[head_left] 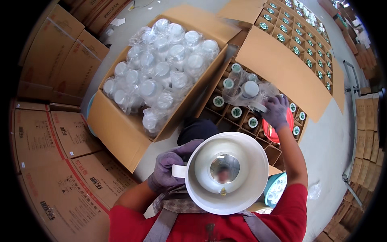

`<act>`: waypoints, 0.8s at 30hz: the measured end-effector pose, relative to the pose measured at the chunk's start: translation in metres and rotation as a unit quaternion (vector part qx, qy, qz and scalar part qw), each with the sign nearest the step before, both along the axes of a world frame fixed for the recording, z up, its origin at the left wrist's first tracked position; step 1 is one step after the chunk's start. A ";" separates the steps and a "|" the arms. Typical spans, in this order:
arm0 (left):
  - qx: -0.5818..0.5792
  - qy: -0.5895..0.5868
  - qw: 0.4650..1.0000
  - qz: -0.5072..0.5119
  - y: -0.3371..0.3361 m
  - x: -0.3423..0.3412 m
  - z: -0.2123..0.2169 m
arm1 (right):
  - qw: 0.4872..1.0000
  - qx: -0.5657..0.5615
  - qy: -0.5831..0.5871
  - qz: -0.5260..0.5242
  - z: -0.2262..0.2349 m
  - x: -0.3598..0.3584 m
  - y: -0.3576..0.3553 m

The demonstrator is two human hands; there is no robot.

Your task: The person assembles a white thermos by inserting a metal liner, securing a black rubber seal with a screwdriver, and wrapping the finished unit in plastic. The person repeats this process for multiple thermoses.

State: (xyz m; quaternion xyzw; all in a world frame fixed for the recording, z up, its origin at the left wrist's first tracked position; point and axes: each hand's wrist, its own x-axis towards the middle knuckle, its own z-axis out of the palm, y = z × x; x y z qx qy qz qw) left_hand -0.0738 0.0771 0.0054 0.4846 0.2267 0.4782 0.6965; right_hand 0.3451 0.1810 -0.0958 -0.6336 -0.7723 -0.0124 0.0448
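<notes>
My left hand (pixel 166 167), in a grey-purple glove, is closed at the white handle of a large round white vessel (pixel 196 161). The vessel faces up in front of my chest, with a mirror-like disc in its middle and a small yellowish spot below the disc. Gloved likewise, my right hand (pixel 276 112) reaches over a red round bowl (pixel 290 121) resting on a divided carton (pixel 217 116). Its fingers curl downward; what they hold, if anything, is hidden. Beside those fingers lies a plastic-wrapped white flask (pixel 250 89) with a handle.
An open carton (pixel 119 139) full of plastic-wrapped white flasks stands at left. Behind the divided carton, another partitioned carton (pixel 278 68) holds several green-topped pieces. Stacked boxes (pixel 60 181) line the left side. A blue tub (pixel 271 185) sits beside my right arm, and a metal-framed cart (pixel 351 90) farther right.
</notes>
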 end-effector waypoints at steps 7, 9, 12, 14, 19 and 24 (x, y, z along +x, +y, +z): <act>-0.015 0.001 0.999 0.030 -0.041 0.018 -0.006 | 0.903 0.214 0.341 -0.149 0.185 -0.061 -0.171; 0.021 0.019 0.999 0.017 -0.049 0.023 -0.003 | 0.933 0.261 0.216 0.122 0.227 -0.084 -0.193; 0.067 0.069 0.995 -0.015 -0.063 0.021 0.007 | 0.921 0.222 0.186 0.262 0.226 -0.099 -0.219; 0.074 0.112 0.991 -0.014 -0.073 0.017 0.015 | 0.925 0.133 0.204 0.290 0.230 -0.107 -0.232; 0.211 0.202 0.956 -0.011 -0.089 0.006 0.034 | 0.942 0.019 0.249 0.225 0.250 -0.134 -0.242; 0.278 0.243 0.929 -0.010 -0.101 0.001 0.029 | 0.920 -0.215 0.258 0.202 0.239 -0.144 -0.250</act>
